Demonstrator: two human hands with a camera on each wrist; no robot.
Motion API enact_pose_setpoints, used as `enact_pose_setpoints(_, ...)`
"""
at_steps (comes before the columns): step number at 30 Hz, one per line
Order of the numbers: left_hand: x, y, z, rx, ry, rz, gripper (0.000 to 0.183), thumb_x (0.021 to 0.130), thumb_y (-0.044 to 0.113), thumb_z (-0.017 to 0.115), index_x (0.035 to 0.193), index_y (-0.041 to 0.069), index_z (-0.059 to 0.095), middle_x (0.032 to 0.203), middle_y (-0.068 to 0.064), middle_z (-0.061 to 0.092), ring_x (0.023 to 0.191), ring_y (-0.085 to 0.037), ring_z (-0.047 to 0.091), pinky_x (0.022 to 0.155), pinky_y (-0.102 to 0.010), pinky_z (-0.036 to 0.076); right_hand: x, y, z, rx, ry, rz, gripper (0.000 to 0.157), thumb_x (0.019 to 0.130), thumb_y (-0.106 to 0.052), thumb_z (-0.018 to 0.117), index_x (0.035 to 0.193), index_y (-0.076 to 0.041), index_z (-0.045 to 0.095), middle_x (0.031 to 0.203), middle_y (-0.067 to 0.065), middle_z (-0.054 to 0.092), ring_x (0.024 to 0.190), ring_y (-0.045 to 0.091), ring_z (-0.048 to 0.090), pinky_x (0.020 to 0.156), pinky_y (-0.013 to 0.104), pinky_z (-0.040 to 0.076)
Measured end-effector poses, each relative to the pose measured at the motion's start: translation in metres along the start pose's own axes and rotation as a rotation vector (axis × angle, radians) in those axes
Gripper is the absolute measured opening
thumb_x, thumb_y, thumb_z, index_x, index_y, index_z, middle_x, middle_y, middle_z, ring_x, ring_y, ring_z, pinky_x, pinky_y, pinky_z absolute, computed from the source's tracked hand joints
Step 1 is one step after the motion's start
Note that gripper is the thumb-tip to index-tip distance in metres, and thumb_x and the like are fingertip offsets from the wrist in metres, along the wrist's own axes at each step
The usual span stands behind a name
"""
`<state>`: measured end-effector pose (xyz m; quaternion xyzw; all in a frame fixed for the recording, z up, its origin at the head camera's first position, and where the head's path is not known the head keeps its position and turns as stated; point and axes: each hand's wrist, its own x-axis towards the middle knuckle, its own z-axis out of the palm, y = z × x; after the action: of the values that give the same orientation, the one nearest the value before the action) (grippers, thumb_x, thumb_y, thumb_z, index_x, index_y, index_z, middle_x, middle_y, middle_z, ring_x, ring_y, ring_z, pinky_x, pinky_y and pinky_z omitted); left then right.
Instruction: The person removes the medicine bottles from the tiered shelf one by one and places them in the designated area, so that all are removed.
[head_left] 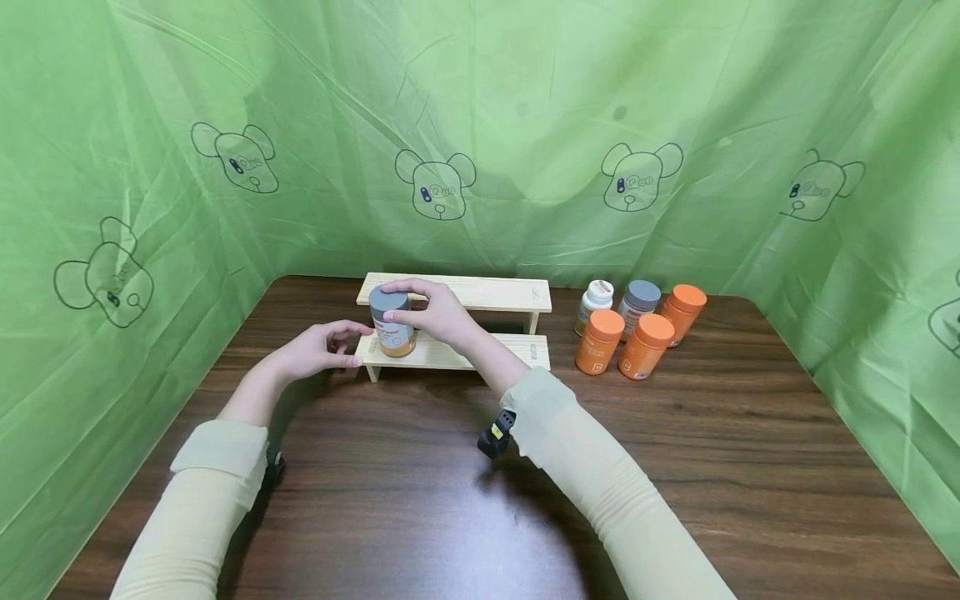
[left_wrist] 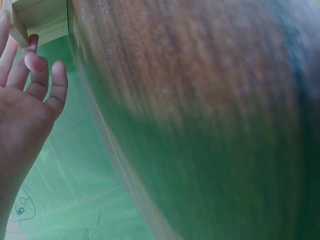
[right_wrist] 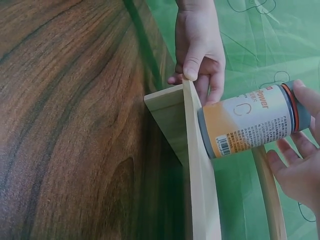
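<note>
A pill bottle (head_left: 394, 333) with a grey cap and a white and orange label stands upright at the left end of the lower step of a pale wooden rack (head_left: 450, 354). My right hand (head_left: 438, 315) grips it by the cap, thumb in front and fingers behind. In the right wrist view the bottle (right_wrist: 250, 120) has its base against the step board (right_wrist: 200, 165). My left hand (head_left: 318, 350) pinches the left end of that lower step, thumb at the front edge; the left wrist view shows its fingers at the wood.
Right of the rack stand three orange bottles (head_left: 600, 342), a white-capped bottle (head_left: 598, 302) and another grey-capped bottle (head_left: 640, 307). The upper step (head_left: 480, 292) lies behind the lower one. Green curtain (head_left: 525, 125) surrounds the dark wooden table (head_left: 390, 483) at the back and sides.
</note>
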<state>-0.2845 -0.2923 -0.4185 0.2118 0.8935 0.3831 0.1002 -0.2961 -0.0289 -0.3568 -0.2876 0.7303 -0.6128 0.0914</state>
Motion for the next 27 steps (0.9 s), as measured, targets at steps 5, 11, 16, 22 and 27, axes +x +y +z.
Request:
enact_pose_setpoints(5, 0.001, -0.005, -0.001, -0.006, 0.003, -0.004, 0.054, 0.081, 0.029, 0.075, 0.129, 0.017, 0.054, 0.106, -0.008, 0.06, 0.072, -0.014, 0.048, 0.062, -0.026, 0.04, -0.011, -0.021, -0.005, -0.006, -0.012, 0.018, 0.046, 0.082, -0.013, 0.075, 0.125, -0.006, 0.061, 0.129, 0.005, 0.058, 0.117, 0.02, 0.055, 0.097, 0.028, 0.043)
enact_pose_setpoints(11, 0.001, -0.005, 0.0, -0.01, 0.001, -0.003, 0.056, 0.08, 0.029, 0.075, 0.13, 0.016, 0.054, 0.108, -0.011, 0.059, 0.072, -0.014, 0.048, 0.063, -0.026, 0.04, -0.014, -0.027, -0.015, -0.003, 0.023, -0.005, 0.043, 0.081, -0.012, 0.075, 0.122, -0.007, 0.063, 0.124, 0.006, 0.061, 0.119, 0.015, 0.051, 0.101, 0.036, 0.04)
enact_pose_setpoints(16, 0.002, -0.005, 0.0, -0.001, 0.002, -0.004, 0.055, 0.08, 0.029, 0.075, 0.13, 0.017, 0.054, 0.107, -0.009, 0.06, 0.072, -0.013, 0.048, 0.064, -0.026, 0.04, -0.011, -0.017, -0.029, -0.005, 0.055, -0.018, 0.04, 0.08, -0.017, 0.077, 0.118, -0.015, 0.067, 0.12, -0.001, 0.063, 0.117, 0.008, 0.051, 0.101, 0.033, 0.04)
enact_pose_setpoints(22, -0.001, 0.007, -0.001, -0.012, -0.009, -0.01, 0.055, 0.081, 0.022, 0.075, 0.131, 0.011, 0.053, 0.089, -0.012, 0.058, 0.072, -0.015, 0.047, 0.063, -0.025, 0.039, -0.015, -0.022, -0.045, 0.006, 0.077, -0.046, 0.039, 0.079, -0.02, 0.078, 0.117, -0.015, 0.067, 0.117, -0.002, 0.064, 0.116, 0.01, 0.053, 0.1, 0.034, 0.041)
enact_pose_setpoints(27, 0.0, 0.004, 0.001, 0.001, 0.0, -0.007, 0.055, 0.082, 0.019, 0.074, 0.132, 0.009, 0.052, 0.092, -0.013, 0.059, 0.073, -0.015, 0.047, 0.064, -0.026, 0.039, -0.024, -0.032, -0.059, 0.015, 0.071, -0.015, 0.04, 0.079, -0.021, 0.078, 0.117, -0.017, 0.067, 0.118, -0.001, 0.063, 0.113, 0.019, 0.057, 0.095, 0.033, 0.045)
